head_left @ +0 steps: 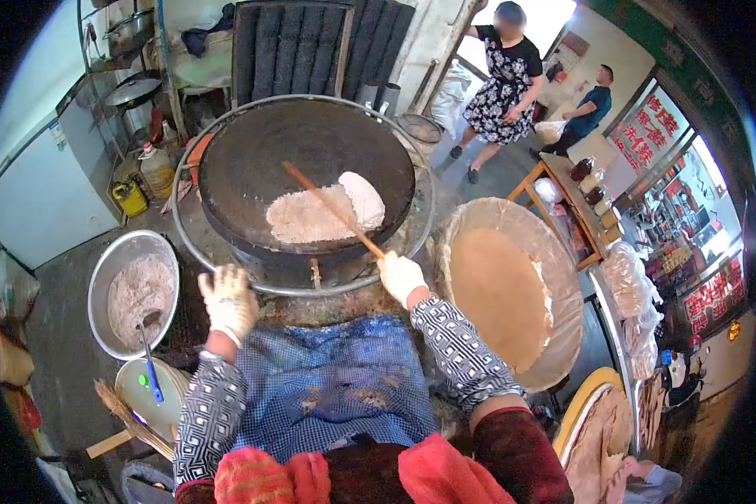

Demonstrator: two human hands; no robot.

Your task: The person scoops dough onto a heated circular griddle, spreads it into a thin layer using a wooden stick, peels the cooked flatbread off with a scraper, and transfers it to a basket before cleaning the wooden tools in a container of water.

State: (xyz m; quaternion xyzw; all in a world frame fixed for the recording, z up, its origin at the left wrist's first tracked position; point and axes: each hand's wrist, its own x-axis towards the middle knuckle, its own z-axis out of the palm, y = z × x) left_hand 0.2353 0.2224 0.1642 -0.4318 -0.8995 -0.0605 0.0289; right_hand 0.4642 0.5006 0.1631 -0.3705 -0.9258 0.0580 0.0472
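Note:
My right hand [401,278], in a white glove, is closed around the lower end of a long wooden stick [332,204]. The stick slants up and left over a patch of pale, pinkish batter [298,220] on a large round black griddle [252,160]. A whiter, thicker lump of batter [363,200] lies at the right end of that patch. My left hand [229,302], gloved as well, is held by the front left of the griddle's metal ring [311,291]. Its fingers are spread and hold nothing.
Left stands a metal basin [95,294] of pale batter holding a blue-handled ladle [151,370]. Right is a plastic-lined basket with a large round brown pancake [496,294]. Two people [504,84] [590,109] stand beyond. Another person's hand [626,475] touches flatbreads [598,437] lower right.

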